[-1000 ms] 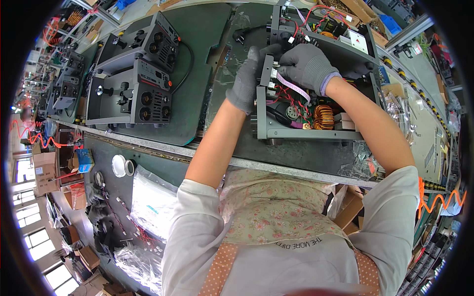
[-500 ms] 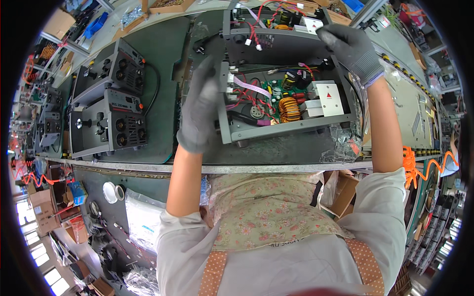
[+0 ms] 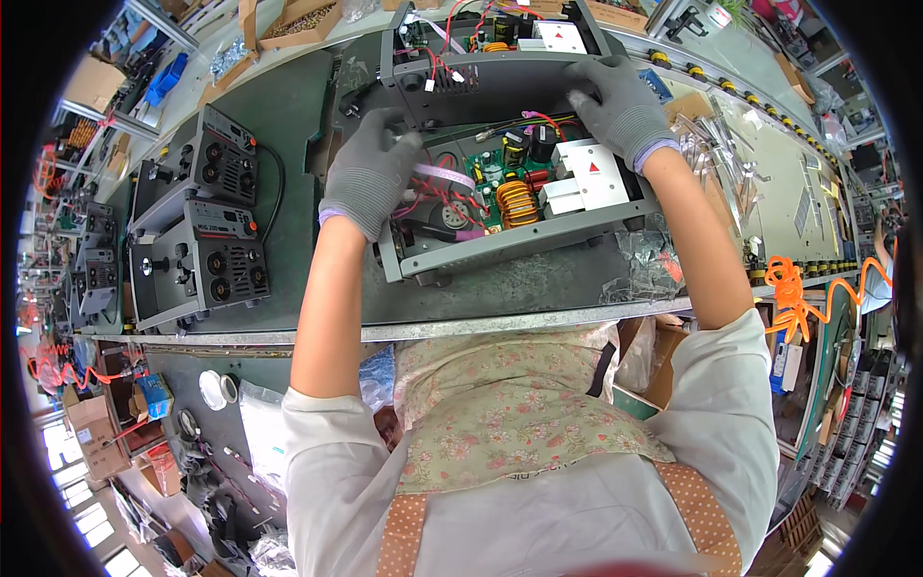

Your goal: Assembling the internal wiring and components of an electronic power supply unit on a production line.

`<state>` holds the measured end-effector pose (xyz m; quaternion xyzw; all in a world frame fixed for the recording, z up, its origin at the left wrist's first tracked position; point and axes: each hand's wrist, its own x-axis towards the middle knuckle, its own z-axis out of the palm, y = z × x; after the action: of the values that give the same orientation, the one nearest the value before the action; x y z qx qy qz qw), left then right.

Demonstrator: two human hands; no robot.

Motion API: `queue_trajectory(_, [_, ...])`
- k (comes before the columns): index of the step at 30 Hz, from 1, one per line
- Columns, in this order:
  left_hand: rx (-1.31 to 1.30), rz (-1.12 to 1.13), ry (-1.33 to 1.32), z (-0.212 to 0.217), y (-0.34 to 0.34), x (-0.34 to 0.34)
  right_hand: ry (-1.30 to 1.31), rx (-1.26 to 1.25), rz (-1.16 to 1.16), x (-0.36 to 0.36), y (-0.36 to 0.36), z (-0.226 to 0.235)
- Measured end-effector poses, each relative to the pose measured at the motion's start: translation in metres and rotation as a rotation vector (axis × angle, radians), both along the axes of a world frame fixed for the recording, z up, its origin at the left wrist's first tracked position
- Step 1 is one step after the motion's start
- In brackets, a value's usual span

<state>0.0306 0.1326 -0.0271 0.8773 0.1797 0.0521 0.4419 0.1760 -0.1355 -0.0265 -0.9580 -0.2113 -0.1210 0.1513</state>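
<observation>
both gloved hands grip the open grey power-supply chassis point(image 3: 519, 207) on the green tabletop point(image 3: 269, 115): left hand point(image 3: 370, 173) wraps its left wall, right hand point(image 3: 620, 101) clamps the far rim. it looks heavy and rigid; the metal walls suit holding, the exposed board and wires don't.

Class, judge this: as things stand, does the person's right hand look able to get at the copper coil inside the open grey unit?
Probably yes. The right hand rests on the open grey unit at its far edge, and the copper coil lies uncovered just below it, with only loose wires nearby.
</observation>
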Motion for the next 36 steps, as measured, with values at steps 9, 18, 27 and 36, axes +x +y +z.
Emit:
queue_trajectory(9, [0.266,0.065,-0.241,0.023,-0.054,-0.061,-0.187,0.279,0.132,-0.073,-0.049,0.016])
queue_trajectory(18, [0.334,0.042,-0.559,0.011,-0.083,-0.089,-0.352,0.043,0.360,-0.095,-0.056,0.049])
queue_trajectory(27, [0.239,0.100,-0.308,0.024,-0.090,-0.077,-0.298,-0.471,0.347,-0.057,-0.035,0.036])
queue_trajectory(36, [0.329,-0.036,0.012,0.026,-0.043,-0.009,0.054,0.047,0.316,-0.006,-0.036,0.016])
